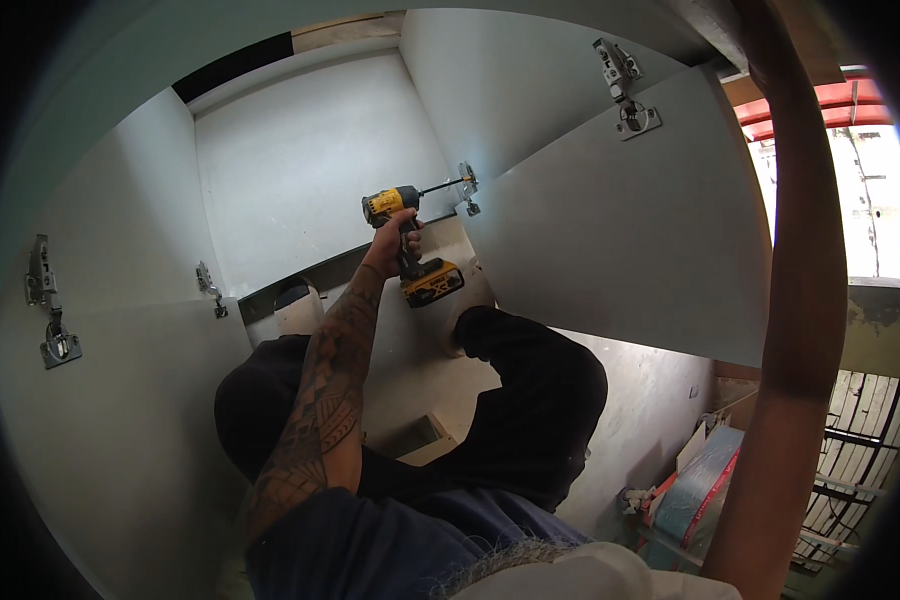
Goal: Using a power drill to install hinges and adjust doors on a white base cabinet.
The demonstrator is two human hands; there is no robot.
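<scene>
Fingers point(411, 236) of the left hand point(395, 245) are wrapped tight round the grip of a yellow and black drill point(398, 205), with its battery point(432, 282) hanging just below the fist. The tattooed left forearm runs up to it from the lower edge. The drill's long axis lies nearly level and points to the right, tipped a little upward. Its bit point(440, 186) reaches across to the lower hinge point(467, 188), which sits where the grey door point(630, 230) meets the cabinet side. The tip looks to be at or on the hinge, though contact is too small to tell. So the hinge lies straight off the drill's nose, to the right of the fingers and slightly above them. The left hand is by far the nearer one. The right forearm point(800, 300) rises well apart along the door's far edge, and its hand is out of view at the top, so I cannot tell its grip. An upper hinge point(625, 95) sits higher on the same door. Another person's black sleeve point(540, 390) reaches in below the drill, ending in a pale hand point(467, 305) by the door's lower corner.
</scene>
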